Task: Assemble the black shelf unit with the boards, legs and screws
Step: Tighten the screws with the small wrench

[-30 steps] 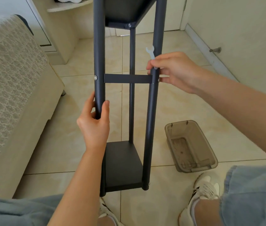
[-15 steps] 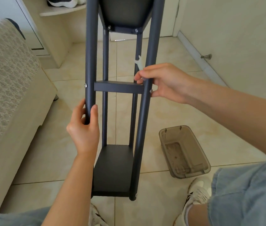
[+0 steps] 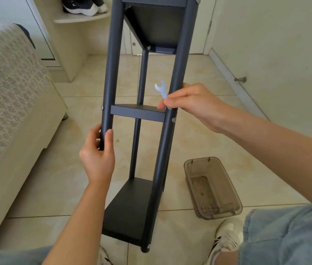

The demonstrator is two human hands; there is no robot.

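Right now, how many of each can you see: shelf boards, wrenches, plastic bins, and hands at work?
Boards: 3
Wrench: 1
Plastic bin: 1
Hands: 2
Total: 7

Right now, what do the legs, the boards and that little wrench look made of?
The legs look like painted metal tube: matte dark, with a long highlight. The boards are probably laminated wood panel, flat matte black. The wrench seems thin stamped steel, bright and silvery.
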